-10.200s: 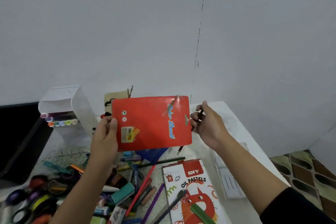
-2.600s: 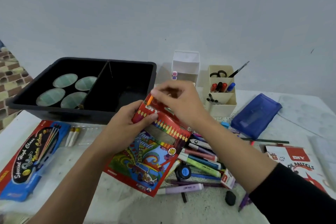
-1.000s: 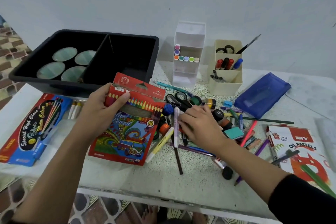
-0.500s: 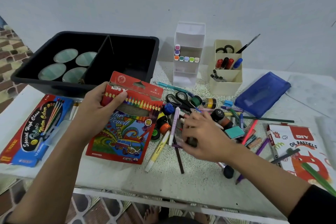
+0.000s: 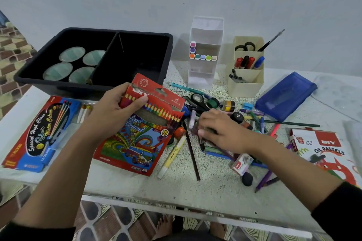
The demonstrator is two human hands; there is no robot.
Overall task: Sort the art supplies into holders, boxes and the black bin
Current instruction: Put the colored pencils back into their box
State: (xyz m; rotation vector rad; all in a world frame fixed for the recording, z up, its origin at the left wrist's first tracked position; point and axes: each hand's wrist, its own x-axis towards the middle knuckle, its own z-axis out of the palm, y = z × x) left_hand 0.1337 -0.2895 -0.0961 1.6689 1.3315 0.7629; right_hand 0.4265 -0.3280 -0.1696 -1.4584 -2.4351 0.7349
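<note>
We see the left hand gripping the pencil box at its open flap, likely for refilling; right hand curls into the pen pile, grasp unclear.

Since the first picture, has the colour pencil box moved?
Yes. The colour pencil box came down onto the table, in front of the black bin.

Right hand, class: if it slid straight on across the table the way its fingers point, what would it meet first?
Probably the lilac marker, just ahead of the right hand, then the colour pencil box; the blur there leaves this uncertain.
</note>
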